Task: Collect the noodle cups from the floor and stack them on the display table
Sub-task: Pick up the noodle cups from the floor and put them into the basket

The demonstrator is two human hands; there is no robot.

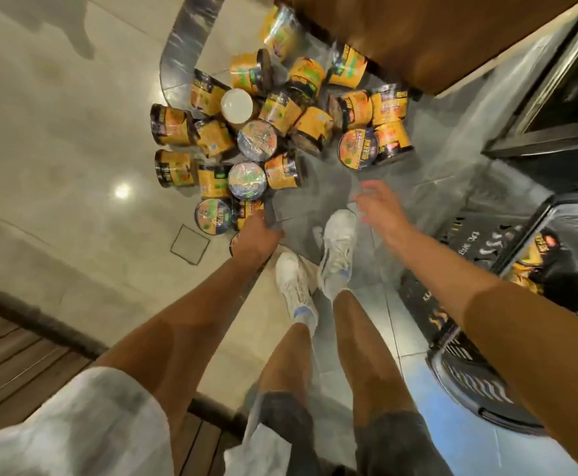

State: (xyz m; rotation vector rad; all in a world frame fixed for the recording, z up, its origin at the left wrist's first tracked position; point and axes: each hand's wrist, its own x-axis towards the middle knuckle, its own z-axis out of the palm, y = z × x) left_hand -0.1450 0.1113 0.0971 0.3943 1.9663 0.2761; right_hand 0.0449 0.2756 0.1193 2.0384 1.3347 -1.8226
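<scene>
My white sleeve and dark shorts filled the near edge, and my two white shoes stood on the tiled floor just short of the pile. To my right a black crate with white markings I could not read sat right beside my leg, and a few yellow cups lay in it.

My left hand was down at the nearest edge of the pile, its back to me; it lay over a noodle cup of which only a sliver showed, and I could not tell whether the fingers gripped it. My right hand hung above bare floor with fingers spread wide, holding nothing, well short of the cups.

The noodle cups lay heaped on the floor ahead, yellow walls with black bands. Several stood with their printed lids facing up at me; most lay on their sides with their long axes pointing every way. One cup showed a plain white bottom. The print on the labels was too blurred to read.

A grey metal strip curved round the far left of the heap. Beyond it the brown wooden table overhung the farthest cups, and a dark framed cabinet stood to its right.
</scene>
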